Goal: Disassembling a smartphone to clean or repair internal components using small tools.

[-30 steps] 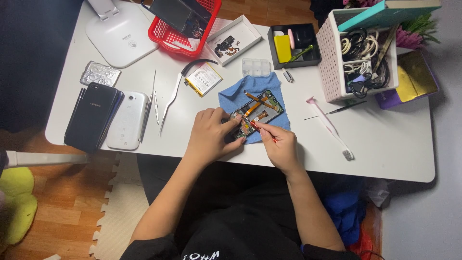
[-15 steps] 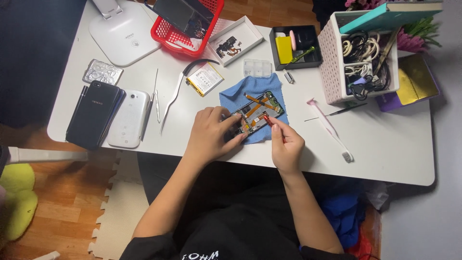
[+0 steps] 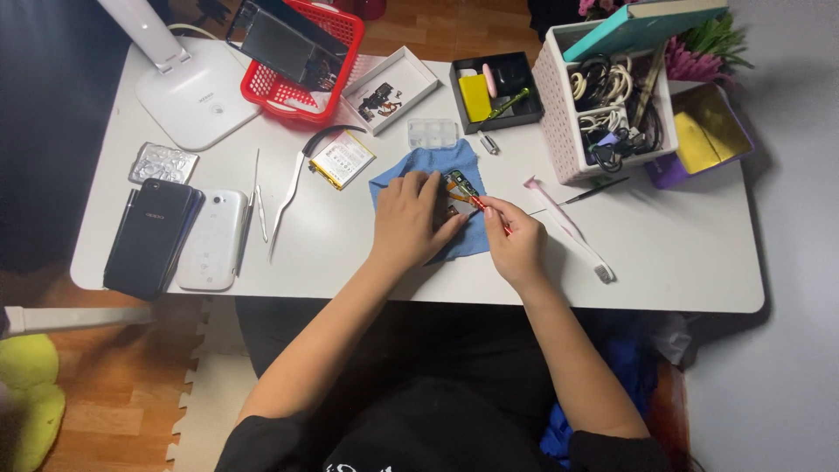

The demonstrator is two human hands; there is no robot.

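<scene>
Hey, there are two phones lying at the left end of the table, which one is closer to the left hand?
The white phone. It lies to the right of the black phone, which sits at the table's outer edge, so the white one is closer to the left hand resting on the blue cloth.

A cloth (image 3: 419, 185) lies at the middle of the desk (image 3: 682, 253), and an opened phone (image 3: 459, 188) rests on it. The left hand (image 3: 409, 218) lies on the cloth, touching the phone's left side; the right hand (image 3: 516, 240) sits just right of it, holding a small tool (image 3: 488, 210) to the phone. Left of the cloth lie a battery (image 3: 343, 159) and tweezers (image 3: 287, 199), then two phones (image 3: 179, 234) side by side near the left edge. A lamp base (image 3: 194, 100) stands at the far left, with a basket (image 3: 301, 65) to its right. A box of cables (image 3: 603, 105) stands at the far right.
</scene>
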